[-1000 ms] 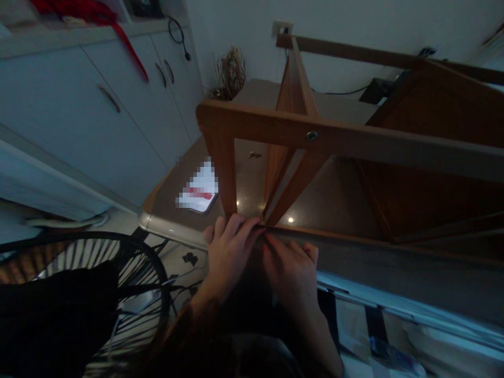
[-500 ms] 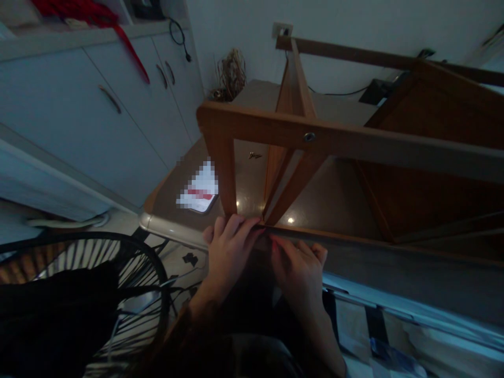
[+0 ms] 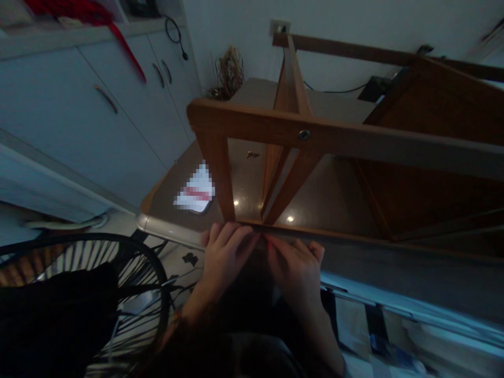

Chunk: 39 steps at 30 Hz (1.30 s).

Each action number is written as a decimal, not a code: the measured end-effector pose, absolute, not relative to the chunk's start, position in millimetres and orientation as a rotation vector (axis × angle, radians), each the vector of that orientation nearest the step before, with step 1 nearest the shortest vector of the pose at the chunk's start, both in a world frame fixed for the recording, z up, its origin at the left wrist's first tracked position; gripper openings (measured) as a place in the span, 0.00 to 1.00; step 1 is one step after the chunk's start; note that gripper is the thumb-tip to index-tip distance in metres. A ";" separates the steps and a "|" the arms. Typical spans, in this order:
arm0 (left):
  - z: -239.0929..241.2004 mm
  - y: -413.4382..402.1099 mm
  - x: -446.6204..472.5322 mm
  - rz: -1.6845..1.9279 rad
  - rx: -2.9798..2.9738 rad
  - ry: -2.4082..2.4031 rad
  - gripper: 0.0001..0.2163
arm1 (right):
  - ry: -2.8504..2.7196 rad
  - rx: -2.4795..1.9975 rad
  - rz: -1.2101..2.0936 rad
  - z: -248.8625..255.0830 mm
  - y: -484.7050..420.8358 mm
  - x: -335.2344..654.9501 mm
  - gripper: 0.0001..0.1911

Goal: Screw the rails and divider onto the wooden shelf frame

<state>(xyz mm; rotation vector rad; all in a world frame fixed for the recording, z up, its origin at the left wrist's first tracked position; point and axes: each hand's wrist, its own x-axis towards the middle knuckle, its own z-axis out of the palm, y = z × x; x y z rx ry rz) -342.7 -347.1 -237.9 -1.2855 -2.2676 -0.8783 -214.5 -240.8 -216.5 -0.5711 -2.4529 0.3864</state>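
Observation:
A brown wooden frame (image 3: pixel 252 114) stands on the table, with slanted crosspieces and a round metal fitting (image 3: pixel 304 135) in its upper rail. Both hands meet at its low front rail (image 3: pixel 315 231), below the foot of a crosspiece. My left hand (image 3: pixel 222 254) is closed, its fingers bent against the rail near the corner post. Thumb and forefinger of my right hand (image 3: pixel 297 265) are pinched together, almost touching the left fingertips. Whatever lies between the fingers is too small and dark to make out. Several small screws (image 3: pixel 252 154) lie on the tabletop behind the frame.
A phone with a lit, blurred screen (image 3: pixel 197 191) lies at the left of the table (image 3: pixel 165 194). A round black corded chair (image 3: pixel 157 262) with dark cloth stands lower left. White cabinets (image 3: pixel 79 115) line the left wall. A wooden panel (image 3: pixel 433 115) leans inside the frame at right.
My left hand has shifted slightly down and left, its fingers lower against the rail. The right fingertips have moved slightly left. The view has shifted a little.

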 end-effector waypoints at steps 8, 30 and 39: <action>-245.7 -351.8 -338.3 -0.926 -1.320 -2.337 0.06 | -2.480 -0.552 0.404 -215.5 -239.9 -216.3 0.12; -247.2 -360.3 -346.1 -1.056 -1.086 -2.223 0.04 | -2.497 -0.571 0.458 -214.1 -238.8 -214.4 0.14; -226.8 -342.4 -357.7 -1.644 -1.011 -1.886 0.28 | -2.325 -0.798 0.513 -210.5 -239.8 -210.3 0.19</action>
